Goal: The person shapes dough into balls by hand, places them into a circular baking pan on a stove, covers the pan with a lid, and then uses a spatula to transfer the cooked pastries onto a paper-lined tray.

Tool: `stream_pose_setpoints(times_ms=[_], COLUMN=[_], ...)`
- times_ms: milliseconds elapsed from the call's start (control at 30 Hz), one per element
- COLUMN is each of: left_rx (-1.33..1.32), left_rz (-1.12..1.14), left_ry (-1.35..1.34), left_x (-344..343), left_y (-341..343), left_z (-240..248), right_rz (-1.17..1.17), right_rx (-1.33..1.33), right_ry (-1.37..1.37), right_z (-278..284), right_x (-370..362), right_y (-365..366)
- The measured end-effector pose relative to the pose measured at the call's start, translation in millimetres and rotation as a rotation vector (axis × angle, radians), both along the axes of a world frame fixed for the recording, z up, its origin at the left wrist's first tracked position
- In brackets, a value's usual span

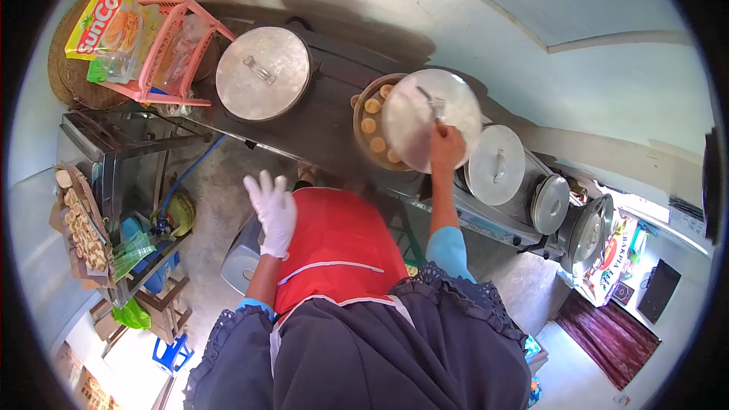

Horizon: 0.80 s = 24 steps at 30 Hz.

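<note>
My bare right hand (446, 147) is closed on the handle of a round metal lid (414, 133). The lid is off to the right of a round pan (359, 137), covering only its right part. In the uncovered part lie several round golden pastries (368, 125); any beneath the lid are hidden. In a thin white glove, my left hand (273, 214) is raised in front of the red apron (342, 239). Its fingers are spread and it holds nothing.
Another lidded pan (262, 72) sits left on the dark stove counter (334, 106). Several lidded pots (497, 165) line its right side. A pink plastic basket (163, 49) and a yellow pouch (106, 19) stand at far left. Lower left is a tray of pastries (83, 231).
</note>
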<state>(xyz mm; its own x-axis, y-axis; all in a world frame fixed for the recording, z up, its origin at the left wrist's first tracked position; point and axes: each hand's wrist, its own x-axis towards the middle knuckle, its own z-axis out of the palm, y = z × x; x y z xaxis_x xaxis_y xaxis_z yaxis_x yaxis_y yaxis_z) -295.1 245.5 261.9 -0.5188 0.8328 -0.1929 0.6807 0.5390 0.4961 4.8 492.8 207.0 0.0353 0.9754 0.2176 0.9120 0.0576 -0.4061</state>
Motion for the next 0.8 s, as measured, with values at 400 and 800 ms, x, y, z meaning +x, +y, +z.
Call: stream_pose_setpoints(times_ms=[400,800], left_rx=[0.236,0.265], left_rz=[-0.647,-0.758], left_ry=[0.167,0.246], left_x=[157,183], left_y=[169,189], left_z=[-63,-97], right_rz=[-0.488,-0.632], right_rx=[0.073,-0.036], right_ry=[0.0,0.087], right_z=[99,75], right_x=[113,145], right_y=[-80,-146])
